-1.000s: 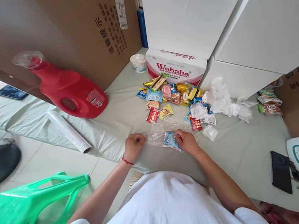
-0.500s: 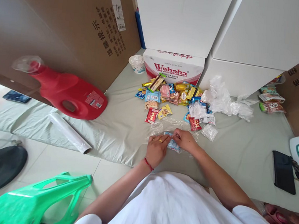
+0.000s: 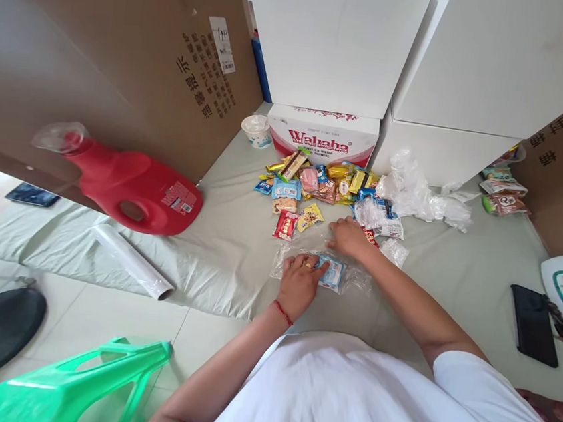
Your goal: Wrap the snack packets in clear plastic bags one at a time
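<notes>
On the clear plastic wrap (image 3: pixel 279 267) lies a blue-and-white snack packet (image 3: pixel 331 274). My left hand (image 3: pixel 299 280) rests over the packet's left part and the wrap, fingers spread and slightly bent, pressing from above. Beyond the packet, my right hand (image 3: pixel 352 237) is low over the cloth with thumb and fingers apart, and nothing shows between them. It is beside a red packet (image 3: pixel 370 236) that its wrist partly covers. A yellow packet (image 3: pixel 309 217) and another red packet (image 3: pixel 286 225) lie to its left.
Several snack packets (image 3: pixel 327 185) are heaped before the Wahaha carton (image 3: pixel 323 138). Crumpled clear plastic (image 3: pixel 405 187) lies right of them. A red detergent jug (image 3: pixel 137 189), a film roll (image 3: pixel 132 262) and a paper cup (image 3: pixel 257 132) are leftward; a black phone (image 3: pixel 534 325) lies right.
My right hand has left the blue packet and moved forward, toward the snack heap. My left hand stays on the packet, which now shows more. The view has tilted slightly.
</notes>
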A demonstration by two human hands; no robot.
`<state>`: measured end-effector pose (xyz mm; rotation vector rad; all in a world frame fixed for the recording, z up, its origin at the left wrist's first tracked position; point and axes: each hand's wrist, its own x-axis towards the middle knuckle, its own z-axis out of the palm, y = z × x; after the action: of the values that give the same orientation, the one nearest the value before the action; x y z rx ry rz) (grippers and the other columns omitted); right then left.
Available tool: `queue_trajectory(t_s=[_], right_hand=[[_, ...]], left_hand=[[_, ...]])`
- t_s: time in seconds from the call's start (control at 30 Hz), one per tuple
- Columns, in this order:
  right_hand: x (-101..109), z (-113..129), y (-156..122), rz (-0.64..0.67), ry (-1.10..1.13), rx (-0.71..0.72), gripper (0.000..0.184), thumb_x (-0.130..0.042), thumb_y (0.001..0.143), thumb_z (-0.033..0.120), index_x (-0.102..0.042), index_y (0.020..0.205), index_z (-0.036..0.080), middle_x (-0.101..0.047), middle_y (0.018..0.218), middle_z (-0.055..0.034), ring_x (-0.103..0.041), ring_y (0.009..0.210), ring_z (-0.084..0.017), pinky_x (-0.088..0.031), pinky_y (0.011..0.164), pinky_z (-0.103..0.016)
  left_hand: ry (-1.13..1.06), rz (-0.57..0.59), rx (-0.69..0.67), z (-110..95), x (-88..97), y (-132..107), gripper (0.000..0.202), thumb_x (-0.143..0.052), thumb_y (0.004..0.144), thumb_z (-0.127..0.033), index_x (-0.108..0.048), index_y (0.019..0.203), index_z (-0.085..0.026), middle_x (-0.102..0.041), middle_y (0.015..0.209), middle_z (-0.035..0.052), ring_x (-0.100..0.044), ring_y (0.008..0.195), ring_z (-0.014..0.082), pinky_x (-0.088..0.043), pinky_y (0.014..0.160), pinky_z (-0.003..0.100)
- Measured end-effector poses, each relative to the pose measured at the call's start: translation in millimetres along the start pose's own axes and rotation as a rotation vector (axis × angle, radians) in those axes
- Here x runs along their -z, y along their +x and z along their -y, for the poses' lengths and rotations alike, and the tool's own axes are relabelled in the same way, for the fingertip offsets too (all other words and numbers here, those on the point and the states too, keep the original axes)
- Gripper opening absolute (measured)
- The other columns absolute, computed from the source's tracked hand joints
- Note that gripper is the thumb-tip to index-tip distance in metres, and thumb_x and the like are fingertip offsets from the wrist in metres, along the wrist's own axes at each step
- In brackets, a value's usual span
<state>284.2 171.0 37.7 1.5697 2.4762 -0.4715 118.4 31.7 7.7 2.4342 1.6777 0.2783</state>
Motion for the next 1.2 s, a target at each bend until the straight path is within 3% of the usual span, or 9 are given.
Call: queue_trajectory(t_s=[0.17, 0.3, 0.53, 0.77, 0.87, 0.97, 1.07, 1.13, 1.2], right_hand=[[11.8, -5.0, 5.9, 0.091, 0.074, 0.099, 0.019, -0.061, 0.094, 0.025, -0.073, 0.106, 0.017, -0.074, 0.103, -0.0087, -0.064, 0.093, -0.02, -0.038, 0.075, -0.025], [17.2, 1.6, -26.1, -0.017, 0.181, 0.252, 0.017, -0.059, 0.095, 0.021, -0.073, 0.103, 0.017, -0.071, 0.103, -0.007, -0.062, 0.088, -0.017, -0.038, 0.075, -0.024], [-41.4, 31.7, -86.5, -0.086, 0.331, 0.337, 0.039, -0.046, 0.097, 0.011, -0.066, 0.129, 0.02, -0.062, 0.101, -0.0078, -0.059, 0.085, -0.017, -0.045, 0.079, -0.027], [-79.0, 31.8, -95.0, -0.158, 0.415, 0.314, 0.054, -0.041, 0.099, 0.012, -0.052, 0.15, 0.025, -0.053, 0.098, -0.0061, -0.055, 0.083, -0.018, -0.048, 0.079, -0.03], [-81.0, 32.3, -96.9, -0.148, 0.412, 0.303, 0.053, -0.041, 0.1, 0.01, -0.056, 0.148, 0.026, -0.05, 0.095, -0.0047, -0.052, 0.08, -0.016, -0.046, 0.077, -0.028], [-80.4, 31.2, -97.6, -0.136, 0.428, 0.299, 0.053, -0.044, 0.099, 0.009, -0.059, 0.146, 0.029, -0.049, 0.094, -0.0033, -0.05, 0.077, -0.015, -0.044, 0.075, -0.026], [-78.9, 30.3, -96.8, -0.127, 0.419, 0.3, 0.053, -0.045, 0.097, 0.007, -0.06, 0.144, 0.029, -0.049, 0.095, -0.0035, -0.05, 0.078, -0.015, -0.043, 0.075, -0.026], [-77.8, 31.6, -96.3, -0.12, 0.39, 0.295, 0.052, -0.045, 0.097, 0.007, -0.062, 0.142, 0.029, -0.05, 0.096, -0.0038, -0.05, 0.08, -0.015, -0.043, 0.076, -0.025], [-76.8, 34.7, -96.5, -0.105, 0.344, 0.294, 0.051, -0.045, 0.097, 0.007, -0.065, 0.139, 0.03, -0.051, 0.096, -0.0038, -0.049, 0.079, -0.015, -0.042, 0.075, -0.025]], left_hand=[[0.014, 0.014, 0.053, -3.3, 0.9, -2.7, 0.047, -0.048, 0.097, -0.017, -0.065, 0.136, -0.039, -0.066, 0.114, 0.012, -0.052, 0.106, 0.0289, -0.04, 0.086, 0.045], [0.011, -0.03, 0.02, -4.5, -1.8, -2.9, 0.047, -0.047, 0.096, -0.014, -0.068, 0.133, -0.034, -0.065, 0.098, 0.013, -0.053, 0.094, 0.0276, -0.039, 0.079, 0.042], [-0.12, 0.01, 0.005, 4.0, -6.3, -5.0, 0.029, -0.05, 0.095, -0.015, -0.076, 0.103, -0.024, -0.07, 0.088, 0.0115, -0.06, 0.092, 0.0277, -0.042, 0.082, 0.043], [-0.775, -0.012, 0.071, 44.3, -10.7, -10.7, 0.025, -0.052, 0.094, -0.024, -0.077, 0.097, -0.022, -0.069, 0.079, 0.003, -0.062, 0.074, 0.0164, -0.048, 0.074, 0.03], [-0.717, -0.203, 0.287, 57.7, -11.9, -5.0, 0.028, -0.064, 0.085, -0.031, -0.074, 0.109, -0.018, -0.067, 0.086, 0.0053, -0.062, 0.085, 0.0207, -0.05, 0.083, 0.035], [-0.594, -0.308, 0.352, 65.8, -8.7, 9.2, 0.071, -0.077, 0.07, -0.031, -0.059, 0.137, -0.017, -0.066, 0.122, 0.013, -0.057, 0.117, 0.0297, -0.043, 0.104, 0.046], [-0.774, -0.102, 0.283, 74.1, -3.7, 26.3, 0.075, -0.081, 0.064, -0.035, -0.062, 0.135, -0.02, -0.07, 0.12, 0.0099, -0.059, 0.116, 0.0298, -0.044, 0.104, 0.044], [-0.952, 0.049, 0.305, 82.3, -0.4, 34.7, 0.049, -0.079, 0.066, -0.042, -0.074, 0.109, -0.018, -0.073, 0.092, 0.0048, -0.065, 0.092, 0.0241, -0.05, 0.088, 0.037], [-1.089, 0.072, 0.41, 92.3, 3.6, 38.2, 0.037, -0.079, 0.066, -0.048, -0.073, 0.085, -0.017, -0.068, 0.074, 0.0013, -0.062, 0.072, 0.018, -0.05, 0.073, 0.031]])
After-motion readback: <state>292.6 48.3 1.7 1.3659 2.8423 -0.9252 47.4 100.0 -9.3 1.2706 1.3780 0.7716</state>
